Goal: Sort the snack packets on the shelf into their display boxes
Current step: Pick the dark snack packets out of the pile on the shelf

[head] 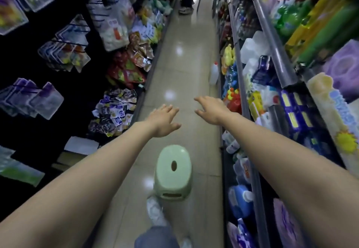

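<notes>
Green plastic stool (173, 172), just one, is standing on the aisle floor (180, 69) below my two hands. Left hand (164, 120) and right hand (210, 110) are reaching forward, fingers spread, holding nothing; snack packets (114, 111) are lying heaped on the left shelf.

A pale green plastic stool (173, 172) stands on the glossy tiled aisle floor (180, 69), a white jug (214, 72) sits beside the right-hand shelving of cleaning bottles (240, 195), and another person's shoes (186, 9) show far down the aisle.
</notes>
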`<state>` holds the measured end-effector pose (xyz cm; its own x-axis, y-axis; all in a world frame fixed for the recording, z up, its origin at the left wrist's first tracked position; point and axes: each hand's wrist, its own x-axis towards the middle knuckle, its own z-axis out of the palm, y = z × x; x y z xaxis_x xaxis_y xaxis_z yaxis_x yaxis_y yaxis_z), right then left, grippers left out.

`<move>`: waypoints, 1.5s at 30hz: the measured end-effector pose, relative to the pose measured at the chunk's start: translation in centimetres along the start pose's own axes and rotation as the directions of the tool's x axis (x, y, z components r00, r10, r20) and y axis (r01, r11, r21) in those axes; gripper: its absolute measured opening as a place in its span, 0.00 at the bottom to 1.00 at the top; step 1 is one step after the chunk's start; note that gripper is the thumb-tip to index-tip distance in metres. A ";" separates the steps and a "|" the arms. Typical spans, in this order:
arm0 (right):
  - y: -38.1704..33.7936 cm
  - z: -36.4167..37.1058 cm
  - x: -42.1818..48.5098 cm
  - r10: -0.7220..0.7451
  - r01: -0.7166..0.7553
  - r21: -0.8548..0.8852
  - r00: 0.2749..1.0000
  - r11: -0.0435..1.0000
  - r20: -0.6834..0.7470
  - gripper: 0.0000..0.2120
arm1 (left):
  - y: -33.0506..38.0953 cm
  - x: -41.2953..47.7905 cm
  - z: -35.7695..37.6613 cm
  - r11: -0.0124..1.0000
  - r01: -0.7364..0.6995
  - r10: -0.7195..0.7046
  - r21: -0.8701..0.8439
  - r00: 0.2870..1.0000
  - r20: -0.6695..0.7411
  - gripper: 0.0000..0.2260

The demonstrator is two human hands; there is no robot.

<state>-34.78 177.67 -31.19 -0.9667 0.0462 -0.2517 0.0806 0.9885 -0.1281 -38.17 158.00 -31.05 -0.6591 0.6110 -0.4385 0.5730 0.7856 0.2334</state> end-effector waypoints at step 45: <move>-14.6 4.8 59.4 -0.578 0.623 0.027 0.708 0.782 0.405 0.25 | -37.2 29.7 -4.5 0.639 0.637 -0.625 -0.430 0.756 0.191 0.28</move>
<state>-92.23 165.28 -48.88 -0.6325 -0.5973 -0.4931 -0.5325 0.7977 -0.2831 -81.23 147.33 -48.89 -0.7638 -0.0479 -0.6436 -0.2632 0.9337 0.2429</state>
